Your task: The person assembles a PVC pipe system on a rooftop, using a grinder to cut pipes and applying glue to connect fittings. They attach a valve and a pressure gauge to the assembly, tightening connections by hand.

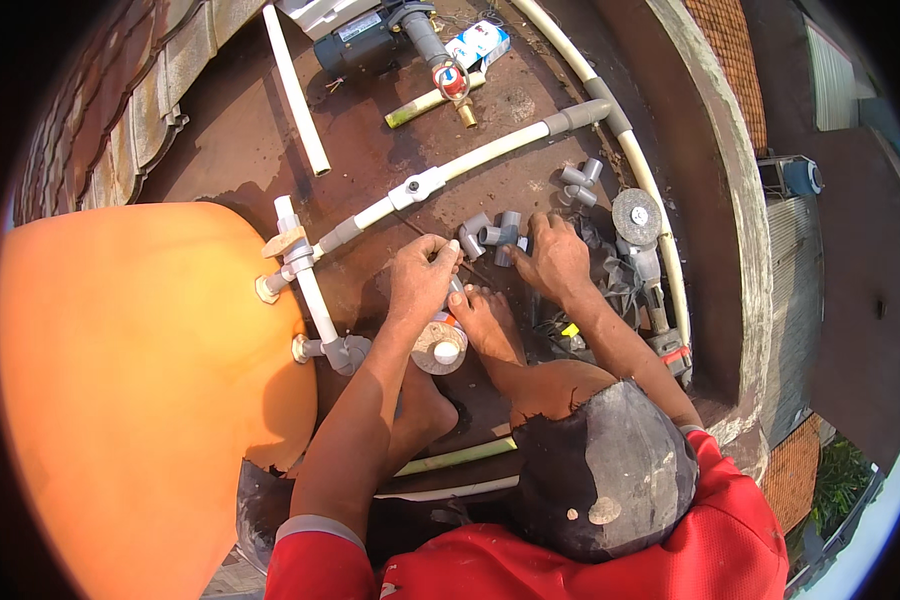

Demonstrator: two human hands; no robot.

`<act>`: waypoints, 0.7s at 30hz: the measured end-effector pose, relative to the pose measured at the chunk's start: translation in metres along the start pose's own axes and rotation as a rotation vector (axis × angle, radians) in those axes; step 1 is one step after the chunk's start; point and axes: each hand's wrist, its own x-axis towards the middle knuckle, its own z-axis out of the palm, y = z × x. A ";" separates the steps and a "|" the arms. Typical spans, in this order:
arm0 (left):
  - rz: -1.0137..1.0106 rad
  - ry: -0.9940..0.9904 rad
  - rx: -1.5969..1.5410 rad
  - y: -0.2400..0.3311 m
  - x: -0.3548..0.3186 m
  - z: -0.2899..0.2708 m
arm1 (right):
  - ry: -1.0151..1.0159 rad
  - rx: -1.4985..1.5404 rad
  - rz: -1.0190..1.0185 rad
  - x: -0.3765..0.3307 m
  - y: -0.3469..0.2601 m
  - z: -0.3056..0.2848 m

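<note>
I squat on a brown rooftop slab. My left hand [422, 278] is closed, its fingertips pinched on a small white piece I cannot identify, just above my bare foot [485, 322]. My right hand [553, 255] rests among a cluster of grey pipe fittings [482, 235], fingers curled on one of them. A round open tin with a white cap [440, 348] stands between my feet, below the left hand. A white pipe run with a valve [417, 187] passes just beyond both hands.
A large orange tank [140, 390] fills the left, with white pipework and grey fittings [315, 300] on its side. An angle grinder [638, 220] lies right of my hand. Behind are a dark pump [362, 42], a red-handled valve [452, 80], a loose white pipe [296, 95] and the curved parapet [735, 180].
</note>
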 end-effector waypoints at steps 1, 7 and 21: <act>0.000 -0.013 0.007 -0.002 0.001 0.006 | -0.007 0.021 0.035 -0.007 -0.002 0.012; 0.239 0.009 0.173 -0.006 0.026 0.047 | 0.097 0.283 0.092 -0.002 -0.002 0.015; 0.212 -0.186 -0.562 0.052 0.042 0.023 | 0.264 0.623 -0.226 0.050 -0.022 -0.053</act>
